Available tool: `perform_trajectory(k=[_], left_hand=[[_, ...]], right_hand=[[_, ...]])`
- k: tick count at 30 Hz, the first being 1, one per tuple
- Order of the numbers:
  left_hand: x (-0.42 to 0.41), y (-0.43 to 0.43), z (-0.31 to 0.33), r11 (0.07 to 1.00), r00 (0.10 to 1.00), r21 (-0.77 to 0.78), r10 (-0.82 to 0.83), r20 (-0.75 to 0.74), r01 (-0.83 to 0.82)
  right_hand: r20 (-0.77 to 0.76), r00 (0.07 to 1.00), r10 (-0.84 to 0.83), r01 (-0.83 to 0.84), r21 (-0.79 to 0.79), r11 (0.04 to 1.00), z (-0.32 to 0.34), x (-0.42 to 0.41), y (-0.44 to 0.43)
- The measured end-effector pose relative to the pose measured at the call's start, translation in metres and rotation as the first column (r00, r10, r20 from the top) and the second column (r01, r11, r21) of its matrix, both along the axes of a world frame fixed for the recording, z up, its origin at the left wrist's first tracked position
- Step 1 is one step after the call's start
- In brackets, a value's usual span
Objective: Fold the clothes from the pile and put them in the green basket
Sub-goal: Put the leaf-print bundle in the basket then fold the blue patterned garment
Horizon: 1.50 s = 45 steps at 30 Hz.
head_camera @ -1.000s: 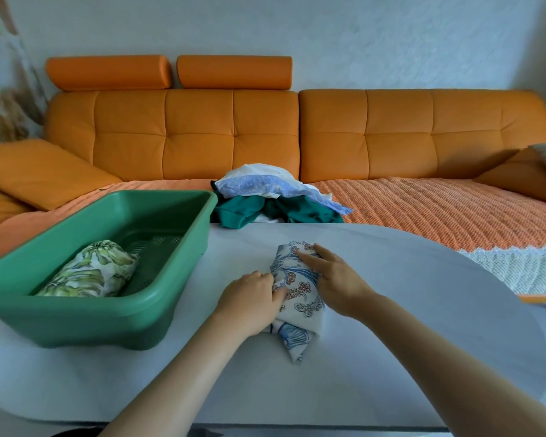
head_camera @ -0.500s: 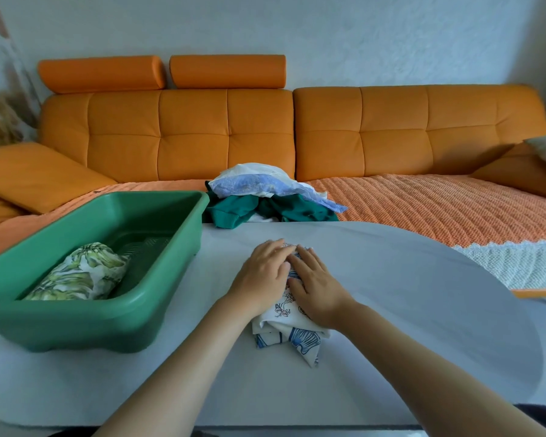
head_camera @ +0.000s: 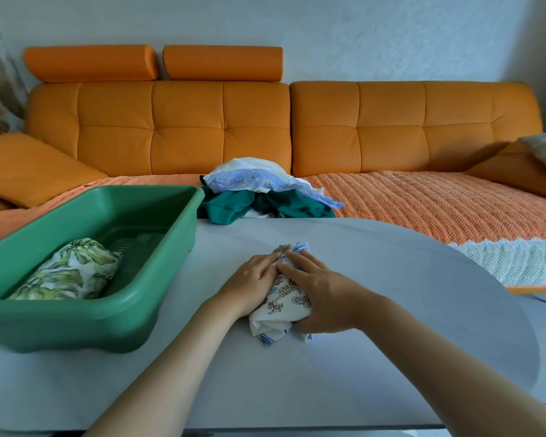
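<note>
Clothes in the pile point(head_camera: 265, 197), white, blue and dark green, lie unfolded on the orange sofa point(head_camera: 391, 127) at the far edge of the grey bench point(head_camera: 391, 294), so most of the job looks undone; the green basket point(head_camera: 76, 329) at the left holds one folded leaf-print garment point(head_camera: 73, 275). A patterned white garment point(head_camera: 289, 294) sits mid-bench as a compact bundle, seemingly near its last fold. Both forearms reach forward: the left hand point(head_camera: 252, 283) presses its left side with straight fingers, while the right hand point(head_camera: 322, 294) cups it, thumb hooked round the near end
</note>
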<state>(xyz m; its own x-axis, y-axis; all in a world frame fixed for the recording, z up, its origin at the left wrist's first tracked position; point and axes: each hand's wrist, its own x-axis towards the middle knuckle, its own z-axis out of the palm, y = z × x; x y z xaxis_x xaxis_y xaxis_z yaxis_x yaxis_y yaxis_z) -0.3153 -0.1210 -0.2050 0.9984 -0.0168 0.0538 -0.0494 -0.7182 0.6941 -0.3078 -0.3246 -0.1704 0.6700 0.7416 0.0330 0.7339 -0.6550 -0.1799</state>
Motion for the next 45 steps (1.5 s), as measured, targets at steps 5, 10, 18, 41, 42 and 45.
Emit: perform_trajectory(k=[5,10,18,41,42,45], left_hand=[[-0.005,-0.002,0.002,1.000,1.000,0.006,-0.007,0.017,0.007],[-0.017,-0.020,0.003,0.987,0.990,0.073,0.144,0.005,-0.144],[-0.035,-0.038,0.000,0.968,0.985,-0.187,0.170,0.016,-0.164],[-0.097,0.058,0.175,0.955,0.854,-0.278,0.227,0.468,-0.102],[-0.100,0.073,0.185,0.956,0.844,-0.269,0.240,0.480,-0.119],[-0.111,0.124,0.208,0.948,0.809,-0.249,0.300,0.505,-0.196]], right_hand=[[0.096,0.995,0.018,-0.023,0.051,0.998,-0.016,-0.004,0.001],[-0.241,0.968,-0.069,0.095,0.098,0.991,-0.009,-0.008,0.005],[-0.771,0.619,-0.147,0.714,0.475,0.513,0.000,-0.020,0.030],[-0.621,0.635,0.460,0.566,0.779,0.270,0.158,-0.048,0.129],[-0.611,0.632,0.476,0.554,0.786,0.274,0.168,-0.049,0.146],[-0.597,0.594,0.539,0.540,0.793,0.282,0.189,-0.051,0.203]])
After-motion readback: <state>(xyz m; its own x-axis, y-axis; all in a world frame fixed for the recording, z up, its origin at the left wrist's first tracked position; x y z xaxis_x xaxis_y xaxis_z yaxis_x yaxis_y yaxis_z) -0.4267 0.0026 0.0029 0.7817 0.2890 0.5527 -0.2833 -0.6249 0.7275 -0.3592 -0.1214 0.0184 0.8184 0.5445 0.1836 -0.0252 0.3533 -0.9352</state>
